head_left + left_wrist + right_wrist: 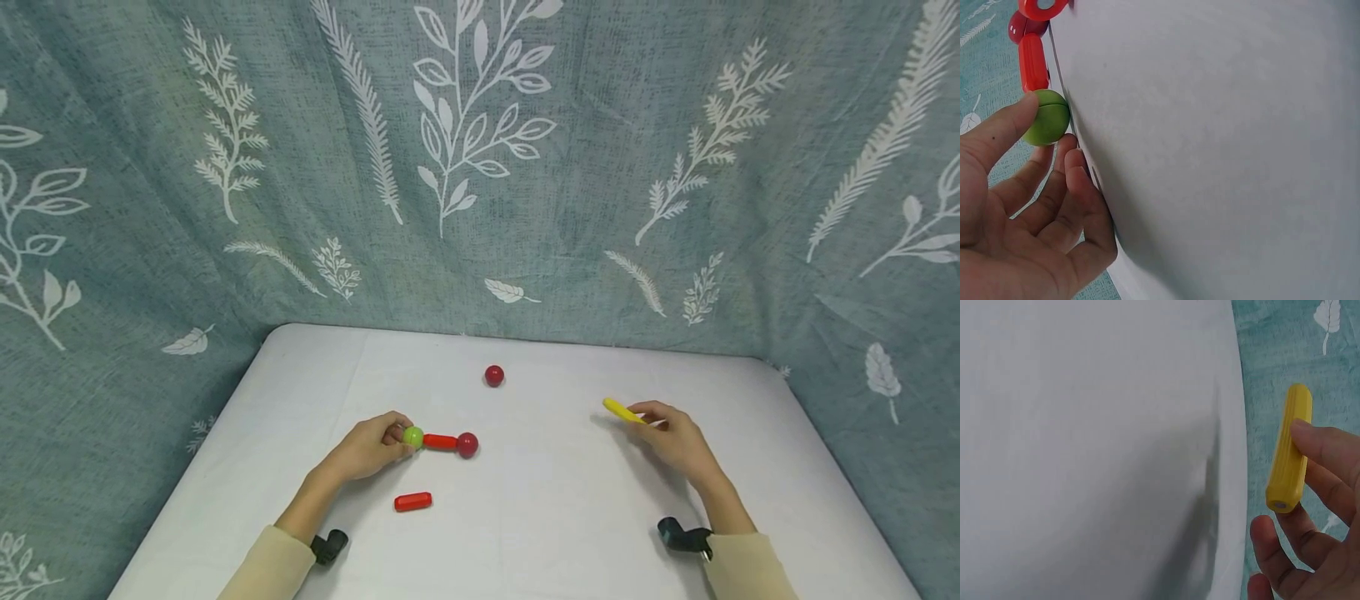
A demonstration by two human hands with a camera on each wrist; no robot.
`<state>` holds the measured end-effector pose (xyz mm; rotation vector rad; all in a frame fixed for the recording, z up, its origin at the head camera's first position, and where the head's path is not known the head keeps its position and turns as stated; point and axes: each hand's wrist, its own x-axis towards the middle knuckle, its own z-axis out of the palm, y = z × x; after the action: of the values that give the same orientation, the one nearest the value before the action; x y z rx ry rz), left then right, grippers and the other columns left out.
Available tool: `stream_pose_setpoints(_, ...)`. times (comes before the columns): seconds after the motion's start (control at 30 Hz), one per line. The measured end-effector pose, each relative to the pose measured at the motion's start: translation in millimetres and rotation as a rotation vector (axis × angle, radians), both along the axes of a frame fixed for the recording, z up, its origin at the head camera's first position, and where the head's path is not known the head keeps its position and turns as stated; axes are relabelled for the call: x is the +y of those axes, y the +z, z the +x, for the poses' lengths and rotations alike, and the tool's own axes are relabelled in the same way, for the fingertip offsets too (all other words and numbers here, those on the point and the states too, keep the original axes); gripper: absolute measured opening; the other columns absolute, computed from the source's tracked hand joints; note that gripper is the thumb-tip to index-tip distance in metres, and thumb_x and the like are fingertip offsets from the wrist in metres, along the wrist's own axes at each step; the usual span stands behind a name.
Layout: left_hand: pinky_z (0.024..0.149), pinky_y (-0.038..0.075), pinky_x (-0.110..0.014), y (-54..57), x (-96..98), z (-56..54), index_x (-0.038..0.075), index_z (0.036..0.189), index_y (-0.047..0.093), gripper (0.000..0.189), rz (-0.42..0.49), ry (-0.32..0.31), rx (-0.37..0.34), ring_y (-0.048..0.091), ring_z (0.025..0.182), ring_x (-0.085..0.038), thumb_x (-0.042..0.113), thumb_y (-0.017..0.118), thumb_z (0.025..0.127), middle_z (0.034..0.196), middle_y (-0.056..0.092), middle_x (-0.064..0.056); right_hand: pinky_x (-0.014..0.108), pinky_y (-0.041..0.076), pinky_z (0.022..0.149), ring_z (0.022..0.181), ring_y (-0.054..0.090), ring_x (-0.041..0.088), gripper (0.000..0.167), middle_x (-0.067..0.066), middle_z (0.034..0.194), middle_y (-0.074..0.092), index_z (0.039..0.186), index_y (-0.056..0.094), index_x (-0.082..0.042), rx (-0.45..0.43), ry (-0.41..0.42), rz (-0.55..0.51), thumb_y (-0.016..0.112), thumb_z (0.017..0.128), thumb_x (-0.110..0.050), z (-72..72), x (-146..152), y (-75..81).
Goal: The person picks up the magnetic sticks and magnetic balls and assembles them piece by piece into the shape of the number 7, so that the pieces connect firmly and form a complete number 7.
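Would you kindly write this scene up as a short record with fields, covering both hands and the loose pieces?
Left hand: pinches green ball
In line with green ball: joining rod, red; then end ball, dark red
Right hand: holds yellow rod
Lying apart: lone red ball, farther back; lone red rod, nearer the camera
Surface: white table
Backdrop: leaf-print cloth

Wears a plain, pale beige left sleeve (272, 567) toward the left edge of the white table (555, 517) and a matching right sleeve (752, 568) toward its right edge, cut straight at the end. Carries a black, rounded left wrist camera (330, 547) and a similar right wrist camera (681, 536), jutting inward. Shows left hand (372, 447) and right hand (678, 439) bare.
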<state>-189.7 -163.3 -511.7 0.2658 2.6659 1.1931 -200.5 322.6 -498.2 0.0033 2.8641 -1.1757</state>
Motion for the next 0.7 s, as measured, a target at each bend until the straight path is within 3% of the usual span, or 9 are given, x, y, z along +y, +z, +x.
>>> stream_pose_setpoints(0.7,0.069,0.048,-0.033,1.5,-0.2,0.6,0.01,0.111,0.066,0.027,0.006,-0.011,-0.001,0.054,0.08,-0.016,0.009,0.077,0.087,0.09,0.059,0.001,0.034,0.049,0.072,0.094,0.063,0.023,0.039,0.007,0.101,0.07,0.127,0.062,-0.003,0.011,0.091,-0.176,0.065,0.099,-0.031,18.7,-60,11.1)
